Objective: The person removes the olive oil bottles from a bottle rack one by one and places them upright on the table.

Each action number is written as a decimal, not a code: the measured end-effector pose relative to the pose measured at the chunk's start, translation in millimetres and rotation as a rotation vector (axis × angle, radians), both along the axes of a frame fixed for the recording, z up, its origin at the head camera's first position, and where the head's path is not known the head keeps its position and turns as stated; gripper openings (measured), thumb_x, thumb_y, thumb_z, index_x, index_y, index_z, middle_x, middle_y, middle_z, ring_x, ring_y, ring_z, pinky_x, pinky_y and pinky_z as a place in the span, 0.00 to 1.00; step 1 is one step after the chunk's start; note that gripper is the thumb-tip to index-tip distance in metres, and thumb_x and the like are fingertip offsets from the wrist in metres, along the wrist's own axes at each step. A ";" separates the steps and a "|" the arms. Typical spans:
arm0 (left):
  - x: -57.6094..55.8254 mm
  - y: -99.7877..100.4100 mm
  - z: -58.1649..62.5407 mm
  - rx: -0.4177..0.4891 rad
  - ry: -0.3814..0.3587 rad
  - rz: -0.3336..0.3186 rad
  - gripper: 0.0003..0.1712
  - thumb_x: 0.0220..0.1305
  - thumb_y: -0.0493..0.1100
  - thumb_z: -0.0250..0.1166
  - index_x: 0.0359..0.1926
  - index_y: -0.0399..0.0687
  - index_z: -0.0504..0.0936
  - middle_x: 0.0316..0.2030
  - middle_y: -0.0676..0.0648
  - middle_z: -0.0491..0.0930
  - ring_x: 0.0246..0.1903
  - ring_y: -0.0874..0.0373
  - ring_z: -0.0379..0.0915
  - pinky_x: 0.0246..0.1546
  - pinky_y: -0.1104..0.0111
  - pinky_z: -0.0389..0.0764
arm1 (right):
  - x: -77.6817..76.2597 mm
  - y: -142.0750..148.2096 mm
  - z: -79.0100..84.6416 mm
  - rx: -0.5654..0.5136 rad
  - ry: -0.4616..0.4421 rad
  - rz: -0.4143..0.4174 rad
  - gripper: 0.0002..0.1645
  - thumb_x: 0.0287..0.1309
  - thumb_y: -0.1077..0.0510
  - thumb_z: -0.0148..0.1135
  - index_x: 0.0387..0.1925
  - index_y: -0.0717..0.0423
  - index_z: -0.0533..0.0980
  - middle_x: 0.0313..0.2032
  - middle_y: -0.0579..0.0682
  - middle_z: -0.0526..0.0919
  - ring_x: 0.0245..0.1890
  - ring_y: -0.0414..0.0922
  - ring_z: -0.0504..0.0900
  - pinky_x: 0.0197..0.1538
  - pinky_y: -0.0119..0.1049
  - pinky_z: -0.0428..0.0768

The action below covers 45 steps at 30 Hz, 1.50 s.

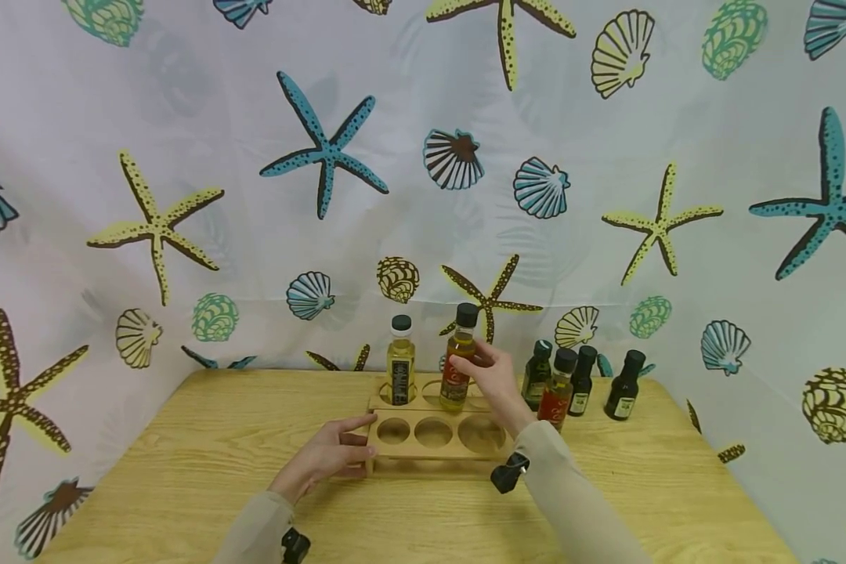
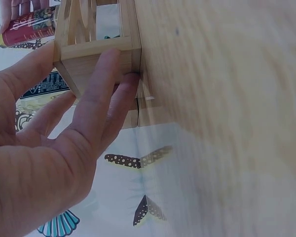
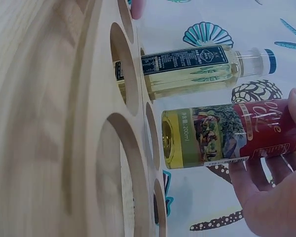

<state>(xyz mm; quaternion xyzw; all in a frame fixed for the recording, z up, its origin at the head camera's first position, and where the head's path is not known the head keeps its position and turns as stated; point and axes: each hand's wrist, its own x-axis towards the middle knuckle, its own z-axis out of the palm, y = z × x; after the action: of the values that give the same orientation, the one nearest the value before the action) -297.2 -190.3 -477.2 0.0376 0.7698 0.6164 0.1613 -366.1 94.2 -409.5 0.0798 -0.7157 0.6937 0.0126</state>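
My right hand (image 1: 491, 376) grips a small olive oil bottle (image 3: 207, 136) with a red label and a black cap. It stands upright over the back row of a wooden bottle rack (image 1: 423, 452), its base just above a round hole in the right wrist view. Another oil bottle (image 1: 400, 364), with pale oil and a black label, sits in the back row's left hole. At the rack's left end, my left hand (image 1: 331, 453) touches the wood with spread, fairly straight fingers (image 2: 96, 94). Round holes show in the front row.
Right of the rack stand a red-labelled bottle (image 1: 555, 399), a dark green bottle (image 1: 536, 376) and two dark bottles, one (image 1: 581, 384) behind and one (image 1: 623, 388) farther right. The wooden table (image 1: 254, 423) meets a white cloth backdrop (image 1: 423, 227) printed with shells and starfish.
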 end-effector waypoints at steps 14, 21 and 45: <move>2.6 2.5 0.8 -0.003 -0.001 0.018 0.39 0.64 0.39 0.67 0.74 0.50 0.63 0.64 0.25 0.65 0.55 0.42 0.76 0.47 0.53 0.85 | 13.4 25.2 -4.3 0.016 0.014 -0.021 0.34 0.59 0.51 0.70 0.66 0.49 0.72 0.62 0.55 0.77 0.63 0.53 0.74 0.68 0.58 0.68; 0.9 3.1 4.1 -0.003 -0.004 0.008 0.40 0.64 0.38 0.67 0.74 0.49 0.62 0.65 0.25 0.64 0.54 0.41 0.77 0.46 0.53 0.85 | 21.2 37.0 -4.5 0.037 0.010 -0.027 0.34 0.59 0.52 0.69 0.67 0.47 0.71 0.62 0.55 0.77 0.63 0.53 0.74 0.68 0.56 0.70; 1.8 3.6 1.5 -0.010 -0.009 0.027 0.40 0.62 0.39 0.69 0.74 0.50 0.63 0.64 0.26 0.66 0.53 0.43 0.78 0.45 0.54 0.85 | 33.9 81.4 -6.8 0.136 0.062 -0.057 0.35 0.59 0.49 0.69 0.67 0.51 0.71 0.58 0.56 0.79 0.55 0.46 0.79 0.60 0.47 0.78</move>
<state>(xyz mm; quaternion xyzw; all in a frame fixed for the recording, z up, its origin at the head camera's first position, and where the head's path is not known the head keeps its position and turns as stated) -295.4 -186.7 -475.7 0.0233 0.7726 0.6148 0.1567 -332.2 175.6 -416.3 0.0815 -0.7625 0.6399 0.0492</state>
